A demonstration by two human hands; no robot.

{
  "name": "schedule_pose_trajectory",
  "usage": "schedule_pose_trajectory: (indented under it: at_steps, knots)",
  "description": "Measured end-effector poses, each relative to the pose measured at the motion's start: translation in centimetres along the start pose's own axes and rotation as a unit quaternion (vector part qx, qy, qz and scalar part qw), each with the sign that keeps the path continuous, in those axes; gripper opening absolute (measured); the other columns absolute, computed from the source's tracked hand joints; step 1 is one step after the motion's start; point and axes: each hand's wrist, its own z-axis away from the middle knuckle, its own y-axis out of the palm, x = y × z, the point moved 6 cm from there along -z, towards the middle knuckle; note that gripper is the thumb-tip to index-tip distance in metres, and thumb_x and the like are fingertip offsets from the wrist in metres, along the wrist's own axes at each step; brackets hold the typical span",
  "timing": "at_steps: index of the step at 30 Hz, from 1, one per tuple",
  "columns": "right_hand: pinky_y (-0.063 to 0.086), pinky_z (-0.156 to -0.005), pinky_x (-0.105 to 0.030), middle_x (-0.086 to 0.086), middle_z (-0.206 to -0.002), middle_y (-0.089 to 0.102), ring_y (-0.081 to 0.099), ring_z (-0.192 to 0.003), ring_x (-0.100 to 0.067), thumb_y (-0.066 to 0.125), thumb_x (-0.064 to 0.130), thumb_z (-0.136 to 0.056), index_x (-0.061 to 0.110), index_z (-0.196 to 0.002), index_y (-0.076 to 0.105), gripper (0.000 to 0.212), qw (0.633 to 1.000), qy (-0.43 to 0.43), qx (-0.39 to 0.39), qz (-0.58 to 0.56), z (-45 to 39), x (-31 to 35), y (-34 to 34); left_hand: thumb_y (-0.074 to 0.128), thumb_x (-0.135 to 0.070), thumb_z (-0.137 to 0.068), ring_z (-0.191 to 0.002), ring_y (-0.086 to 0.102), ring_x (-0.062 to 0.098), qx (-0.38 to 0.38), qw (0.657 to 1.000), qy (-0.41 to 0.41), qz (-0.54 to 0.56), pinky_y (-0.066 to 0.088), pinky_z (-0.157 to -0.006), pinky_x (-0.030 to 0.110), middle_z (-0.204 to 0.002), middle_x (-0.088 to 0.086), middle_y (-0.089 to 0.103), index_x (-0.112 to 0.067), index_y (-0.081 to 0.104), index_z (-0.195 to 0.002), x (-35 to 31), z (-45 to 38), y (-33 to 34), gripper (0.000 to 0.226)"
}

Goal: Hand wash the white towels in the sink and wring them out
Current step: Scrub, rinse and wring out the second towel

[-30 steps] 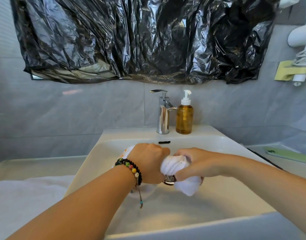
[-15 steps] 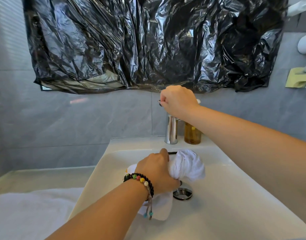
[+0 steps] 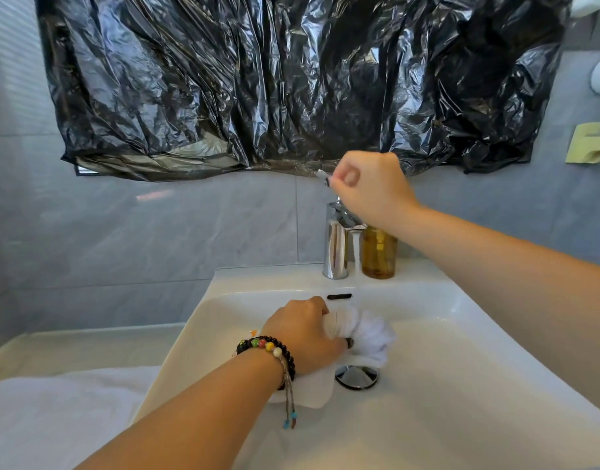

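Note:
A bunched white towel (image 3: pixel 366 332) sits in the white sink (image 3: pixel 461 368), just behind the chrome drain plug (image 3: pixel 356 376). My left hand (image 3: pixel 302 337), with a bead bracelet on its wrist, grips the towel from the left. My right hand (image 3: pixel 369 188) is raised at the chrome tap (image 3: pixel 335 245), and its fingers pinch the lifted tap lever (image 3: pixel 324 174). I see no water running from the spout. Part of the towel hangs below my left wrist.
An amber soap bottle (image 3: pixel 378 252) stands right of the tap, its pump hidden by my right hand. More white towel (image 3: pixel 61 418) lies on the counter to the left. Black plastic sheeting (image 3: pixel 291 79) covers the wall mirror. A yellow-green holder (image 3: pixel 588 147) is fixed at far right.
My right hand let go of the towel, rose to the tap and has lifted its lever. My left hand kept its hold on the towel in the sink.

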Motion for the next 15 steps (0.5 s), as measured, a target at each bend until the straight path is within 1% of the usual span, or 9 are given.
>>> schedule_pose_trajectory:
  at_steps: [2, 3, 4, 6, 8, 9, 11, 13, 15]
  knots:
    - [0.038, -0.053, -0.018, 0.007, -0.048, 0.045, 0.043, -0.047, -0.008, 0.062, 0.020, -0.087, 0.024, -0.054, 0.047, 0.036, 0.998, -0.001, -0.021, -0.057, 4.7, 0.7, -1.1, 0.065, -0.055, -0.084, -0.091, 0.059, 0.016, 0.011, 0.999, -0.022, 0.042, 0.052, -0.074, 0.029, -0.103, -0.004, 0.061, -0.026, 0.056, -0.110, 0.2, -0.2, 0.0, 0.039]
    - [0.035, -0.049, -0.025, 0.003, -0.043, 0.042, 0.039, -0.044, -0.013, 0.059, 0.023, -0.086, 0.021, -0.048, 0.043, 0.041, 0.997, 0.036, -0.020, -0.070, 6.8, 0.0, -0.9, 0.064, -0.054, -0.086, -0.085, 0.057, 0.013, 0.011, 0.996, -0.037, 0.075, 0.048, -0.067, 0.025, -0.097, -0.006, 0.059, -0.026, 0.056, -0.104, 0.1, -0.4, -0.2, 0.034]
    - [0.037, -0.048, -0.030, -0.004, -0.042, 0.044, 0.043, -0.044, -0.020, 0.057, 0.025, -0.085, 0.014, -0.046, 0.043, 0.043, 0.993, 0.086, -0.010, -0.079, 8.7, -1.0, -0.5, 0.063, -0.051, -0.088, -0.079, 0.054, 0.009, 0.008, 0.993, -0.058, 0.106, 0.043, -0.062, 0.022, -0.090, -0.008, 0.056, -0.025, 0.056, -0.098, 0.0, -0.4, -0.5, 0.029]
    - [0.049, -0.056, -0.039, -0.015, -0.057, 0.060, 0.058, -0.057, -0.030, 0.055, 0.027, -0.086, 0.006, -0.055, 0.054, 0.037, 0.969, 0.220, 0.049, -0.104, 11.4, -3.7, 1.1, 0.060, -0.042, -0.092, -0.070, 0.049, 0.010, -0.007, 0.982, -0.098, 0.164, 0.036, -0.056, 0.024, -0.079, -0.004, 0.053, -0.018, 0.056, -0.083, -0.1, -1.3, -1.2, 0.025]
    - [0.054, -0.064, -0.040, -0.015, -0.079, 0.068, 0.065, -0.074, -0.031, 0.058, 0.033, -0.086, 0.008, -0.076, 0.061, 0.027, 0.898, 0.394, 0.118, -0.153, 13.5, -5.8, 2.9, 0.057, -0.032, -0.092, -0.071, 0.049, 0.019, -0.011, 0.966, -0.124, 0.229, 0.035, -0.058, 0.029, -0.080, 0.004, 0.056, -0.010, 0.059, -0.079, -0.8, -2.2, -2.1, 0.025]
    - [0.053, -0.062, -0.035, -0.013, -0.086, 0.069, 0.065, -0.077, -0.029, 0.062, 0.041, -0.083, 0.011, -0.086, 0.062, 0.030, 0.840, 0.481, 0.143, -0.209, 14.3, -6.2, 4.4, 0.057, -0.030, -0.088, -0.077, 0.050, 0.022, -0.004, 0.951, -0.125, 0.282, 0.037, -0.064, 0.029, -0.086, 0.009, 0.056, -0.007, 0.062, -0.084, -1.6, -2.5, -2.4, 0.024]
    - [0.053, -0.065, -0.031, -0.009, -0.091, 0.072, 0.068, -0.078, -0.027, 0.073, 0.054, -0.062, 0.014, -0.100, 0.067, 0.055, 0.737, 0.558, 0.158, -0.348, 14.5, -6.4, 7.0, 0.056, -0.031, -0.071, -0.074, 0.051, 0.023, 0.021, 0.889, -0.127, 0.440, 0.040, -0.074, 0.030, -0.083, 0.014, 0.053, -0.008, 0.062, -0.082, -2.9, -3.2, -2.0, 0.027]
    - [0.057, -0.081, -0.041, -0.009, -0.091, 0.075, 0.071, -0.083, -0.028, 0.079, 0.053, -0.035, 0.012, -0.106, 0.072, 0.082, 0.715, 0.554, 0.137, -0.404, 13.8, -8.4, 9.7, 0.039, -0.022, -0.078, -0.054, 0.050, 0.023, 0.044, 0.812, -0.153, 0.562, 0.042, -0.061, 0.026, -0.062, 0.010, 0.050, -0.011, 0.052, -0.067, -3.6, -3.1, -0.9, 0.019]
    - [0.057, -0.085, -0.045, -0.011, -0.093, 0.074, 0.071, -0.087, -0.032, 0.084, 0.046, -0.039, 0.010, -0.107, 0.070, 0.078, 0.705, 0.548, 0.147, -0.425, 14.1, -9.1, 11.1, 0.028, -0.006, -0.083, -0.047, 0.050, 0.020, 0.081, 0.812, -0.167, 0.554, 0.041, -0.051, 0.022, -0.056, 0.004, 0.051, -0.011, 0.049, -0.068, -2.8, -3.0, 0.2, 0.026]
